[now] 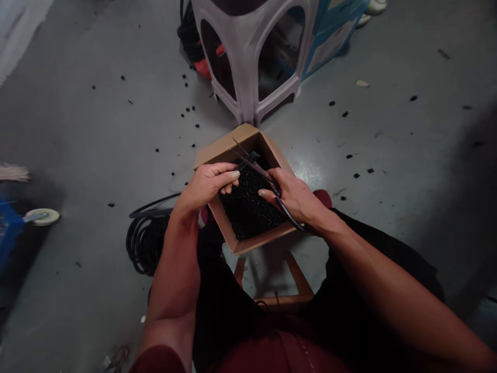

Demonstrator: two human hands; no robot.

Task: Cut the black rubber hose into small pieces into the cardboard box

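Observation:
My left hand (pixel 212 181) pinches a thin black ribbed strip (pixel 241 167) between thumb and fingers; its exact kind I cannot make out. In my right hand (pixel 289 191) is a pair of scissors (pixel 254 166). The slim blades are parted and point up and to the left, close by the strip, while the black handle loops below the palm. Both hands are above an open cardboard box (pixel 229 139), which holds a heap of small black pieces (pixel 252 207). Whether the blades touch the strip cannot be told.
A pale plastic stool (pixel 246 62) stands just beyond the box. Behind it are a blue box (pixel 326 36) and dark coiled cable (pixel 190 39). Another black coil (pixel 145 243) lies left of my leg. Small black bits dot the grey floor. A caster wheel (pixel 42 216) is far left.

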